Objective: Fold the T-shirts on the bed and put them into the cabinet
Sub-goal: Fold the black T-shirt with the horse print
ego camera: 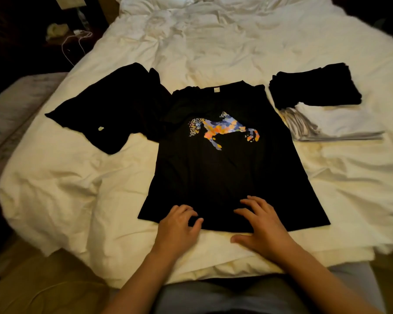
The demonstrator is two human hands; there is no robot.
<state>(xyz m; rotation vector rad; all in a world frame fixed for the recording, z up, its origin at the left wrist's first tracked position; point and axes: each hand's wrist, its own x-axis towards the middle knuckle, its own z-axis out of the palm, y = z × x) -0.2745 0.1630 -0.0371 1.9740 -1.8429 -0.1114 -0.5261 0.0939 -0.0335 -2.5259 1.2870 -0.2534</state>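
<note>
Both hands, left [179, 223] and right [262, 225], rest spread with relaxed fingers on the hem of a flat black cotton T-shirt with a colourful horse print [222, 159]; rumpled white duvet [66, 189] lies open either side.

The sleeves of the spread T-shirt [225, 173] cannot be made out against the black heap [114, 107] beside it. How many garments are in the folded pile [318, 105] cannot be counted. The bed [55, 189] is cut off by the top edge, and the nightstand [61, 30] is lost in darkness.
</note>
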